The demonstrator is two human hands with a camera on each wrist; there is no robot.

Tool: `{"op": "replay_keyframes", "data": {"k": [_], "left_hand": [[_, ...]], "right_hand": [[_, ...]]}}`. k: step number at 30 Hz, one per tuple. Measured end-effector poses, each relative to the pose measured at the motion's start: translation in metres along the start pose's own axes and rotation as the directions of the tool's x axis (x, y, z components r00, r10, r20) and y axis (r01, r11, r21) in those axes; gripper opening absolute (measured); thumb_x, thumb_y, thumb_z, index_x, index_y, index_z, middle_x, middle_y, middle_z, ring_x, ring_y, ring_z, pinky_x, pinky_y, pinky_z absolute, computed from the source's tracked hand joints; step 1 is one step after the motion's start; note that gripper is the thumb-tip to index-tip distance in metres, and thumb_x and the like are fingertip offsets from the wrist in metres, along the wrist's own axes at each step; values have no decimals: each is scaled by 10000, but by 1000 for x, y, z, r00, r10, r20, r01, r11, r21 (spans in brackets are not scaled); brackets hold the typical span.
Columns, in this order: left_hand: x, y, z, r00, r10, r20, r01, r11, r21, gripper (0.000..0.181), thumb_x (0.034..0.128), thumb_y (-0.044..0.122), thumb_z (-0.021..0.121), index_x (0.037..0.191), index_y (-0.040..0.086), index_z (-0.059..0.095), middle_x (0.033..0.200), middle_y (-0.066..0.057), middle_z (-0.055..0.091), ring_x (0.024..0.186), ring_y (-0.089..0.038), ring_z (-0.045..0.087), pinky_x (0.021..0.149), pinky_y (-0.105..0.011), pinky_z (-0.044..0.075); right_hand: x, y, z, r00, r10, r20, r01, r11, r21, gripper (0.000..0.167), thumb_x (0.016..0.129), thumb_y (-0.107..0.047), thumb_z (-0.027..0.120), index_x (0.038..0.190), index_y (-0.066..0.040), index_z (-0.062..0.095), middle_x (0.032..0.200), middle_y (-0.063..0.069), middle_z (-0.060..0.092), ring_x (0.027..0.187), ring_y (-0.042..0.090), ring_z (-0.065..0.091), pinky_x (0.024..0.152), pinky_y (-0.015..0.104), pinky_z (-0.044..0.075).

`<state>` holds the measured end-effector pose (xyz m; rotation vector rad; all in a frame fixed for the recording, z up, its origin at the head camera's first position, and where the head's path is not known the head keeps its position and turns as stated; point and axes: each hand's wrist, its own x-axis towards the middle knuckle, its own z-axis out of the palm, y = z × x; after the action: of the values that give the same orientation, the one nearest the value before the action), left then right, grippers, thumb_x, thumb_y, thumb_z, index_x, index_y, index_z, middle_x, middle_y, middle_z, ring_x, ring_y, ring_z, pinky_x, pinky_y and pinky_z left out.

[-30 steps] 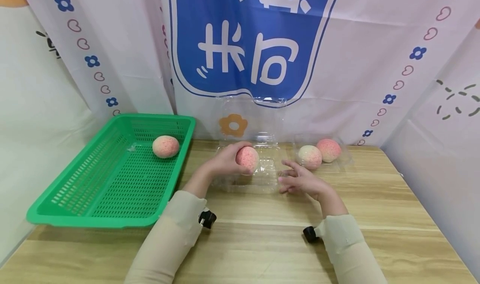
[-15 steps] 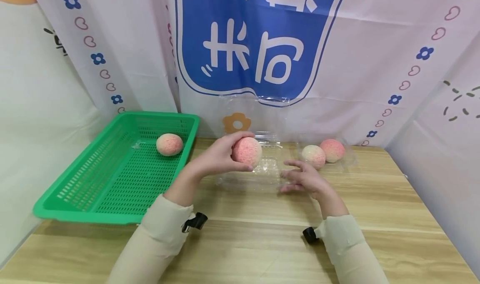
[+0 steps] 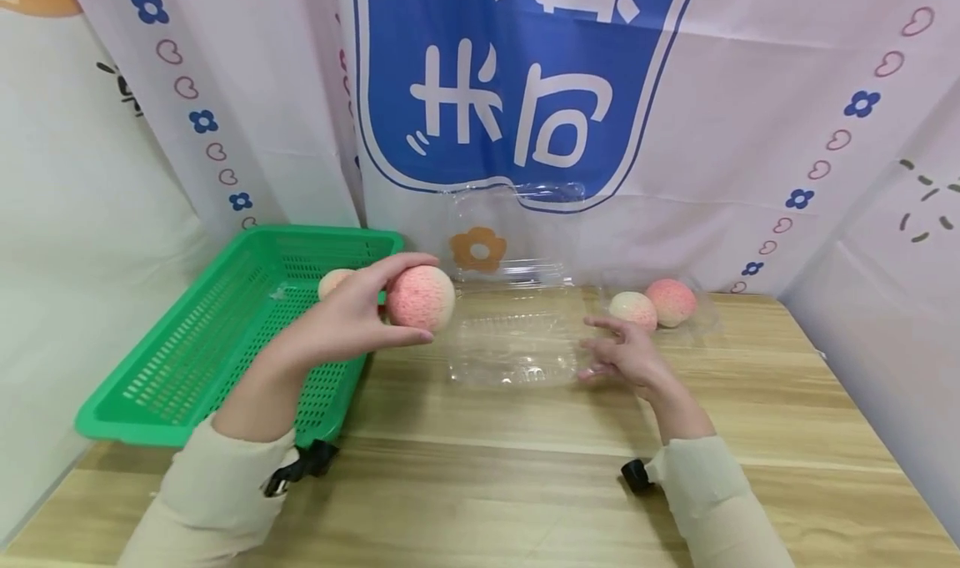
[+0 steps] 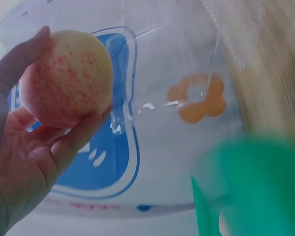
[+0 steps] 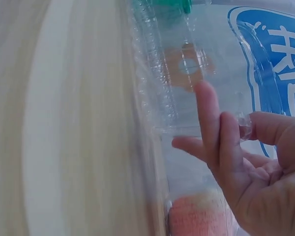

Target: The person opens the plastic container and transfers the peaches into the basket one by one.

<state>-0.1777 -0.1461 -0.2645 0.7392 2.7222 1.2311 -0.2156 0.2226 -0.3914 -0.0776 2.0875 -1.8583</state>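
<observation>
My left hand [image 3: 348, 314] grips a pink and cream peach [image 3: 422, 299] between thumb and fingers, raised near the right rim of the green basket [image 3: 330, 422]. In the left wrist view the same peach [image 4: 66, 78] rests in the curved fingers of the hand [image 4: 34, 152]. A clear plastic container [image 3: 517, 347] stands with its lid up, and no peach shows in it. At its right edge is my right hand [image 3: 633, 359], fingers spread; in the right wrist view the hand [image 5: 250, 172] has its fingers extended beside the clear plastic [image 5: 157, 93].
A second clear container at the back right holds two peaches [image 3: 633, 310] [image 3: 671, 303]. Another peach [image 3: 332, 283] lies in the basket, partly behind my left hand. A printed curtain [image 3: 750, 134] hangs behind the wooden table [image 3: 480, 485].
My left hand has lifted the peach out of the open container and carried it left to the basket's edge. The right hand has stayed at the container's right side.
</observation>
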Motion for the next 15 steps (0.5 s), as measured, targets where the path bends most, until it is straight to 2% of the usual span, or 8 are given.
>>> {"op": "replay_keyframes", "data": {"k": [4,8,12,15], "left_hand": [[-15,2,-18,1000,-18,-20,18,1000,24,778,776,133,855,1442,150,453,1391,-102,519,1199,-308,573,869,-435,593],[-26,7,-35,999,-16,-35,18,999,48,782,778,168,860,1446,165,454,1398,-103,520,1218,-318,564,880,-452,589],[-33,7,-49,999,-15,-50,20,995,102,792,779,219,863,1455,183,452,1375,-96,544,1178,-279,559,840,-361,600],[-36,4,-58,998,-22,-55,30,989,143,814,777,250,865,1468,178,441,1357,-105,552,1148,-261,547,798,-274,585]], "right_hand": [[-6,0,-11,999,-31,11,32,999,-34,627,968,87,469,1538,73,207,1423,398,405,631,72,663,609,178,558],[-14,-2,-23,999,-54,7,54,996,-70,633,956,95,492,1530,75,224,1422,386,410,693,56,659,673,191,579],[-24,-4,-38,995,-97,28,99,991,-93,626,948,91,521,1513,86,252,1403,360,430,764,123,723,729,254,603],[-31,-4,-51,986,-143,87,149,986,-70,608,952,86,524,1505,90,271,1349,242,580,771,182,738,747,319,612]]}}
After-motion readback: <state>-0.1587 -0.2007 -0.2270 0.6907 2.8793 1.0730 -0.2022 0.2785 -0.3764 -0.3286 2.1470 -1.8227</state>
